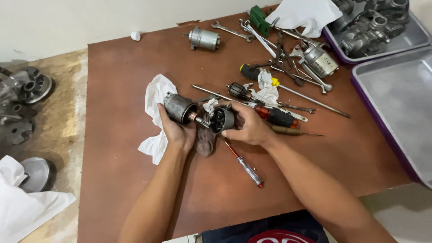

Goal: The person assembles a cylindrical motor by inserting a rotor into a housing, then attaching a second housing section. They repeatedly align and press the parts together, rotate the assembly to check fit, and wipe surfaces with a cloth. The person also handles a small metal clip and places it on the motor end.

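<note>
While gripping: left hand (176, 130) palm-up, fingers (162, 112) curled.

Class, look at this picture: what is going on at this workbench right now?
A person works at a brown table. The left hand grips a cylindrical motor housing with a shaft sticking out; the right hand holds a round end cap just off the shaft tip. White rags, a dark cloth, screwdrivers and wrenches lie around, beside grey trays.
</note>
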